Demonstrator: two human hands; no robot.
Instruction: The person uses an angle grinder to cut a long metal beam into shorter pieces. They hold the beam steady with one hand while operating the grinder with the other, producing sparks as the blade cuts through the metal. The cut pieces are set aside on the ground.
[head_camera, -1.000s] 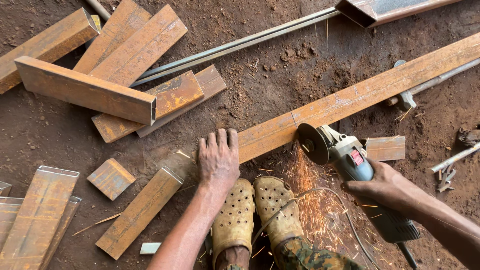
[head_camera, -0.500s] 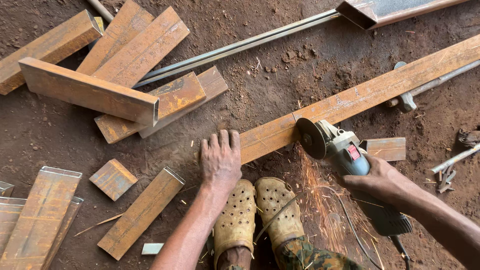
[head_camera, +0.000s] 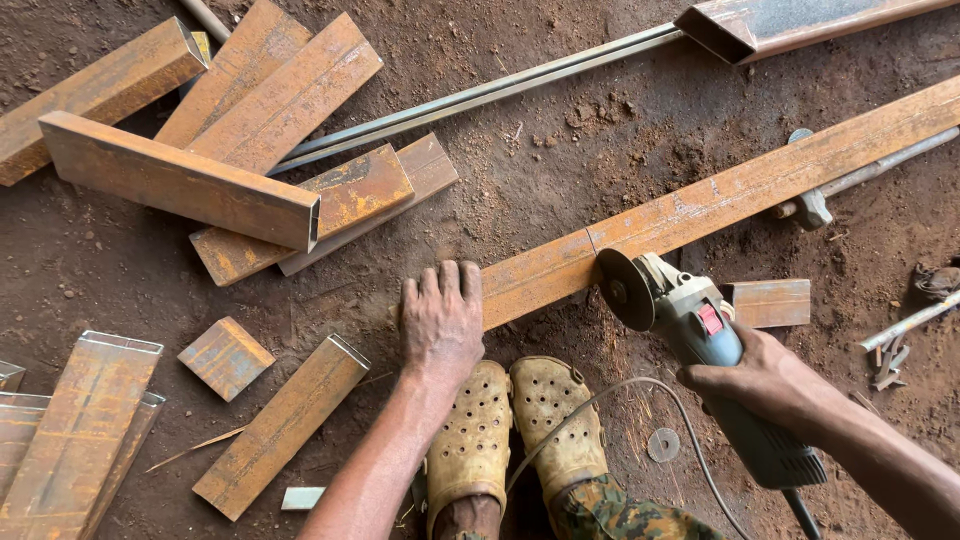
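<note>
A long rusty rectangular steel tube (head_camera: 740, 185) lies diagonally on the dirt floor. My left hand (head_camera: 441, 318) presses flat on its near end, fingers spread. My right hand (head_camera: 765, 380) grips the body of a grey angle grinder (head_camera: 700, 340). The grinder's disc (head_camera: 625, 290) sits at the tube's near edge, beside a cut line across the tube. No sparks show now. My feet in yellow perforated clogs (head_camera: 510, 430) stand just below the tube, and the grinder's cord (head_camera: 640, 400) loops over them.
Several cut rusty tube pieces (head_camera: 230, 150) are piled at upper left, and more lie at lower left (head_camera: 280, 425). Thin steel bars (head_camera: 480, 95) run diagonally behind. A short offcut (head_camera: 768, 302) rests right of the grinder. A worn disc (head_camera: 662, 444) lies on the ground.
The shower of sparks under the grinder has stopped. The disc has shifted slightly left along the tube's edge. My left hand stays pressed on the tube end.
</note>
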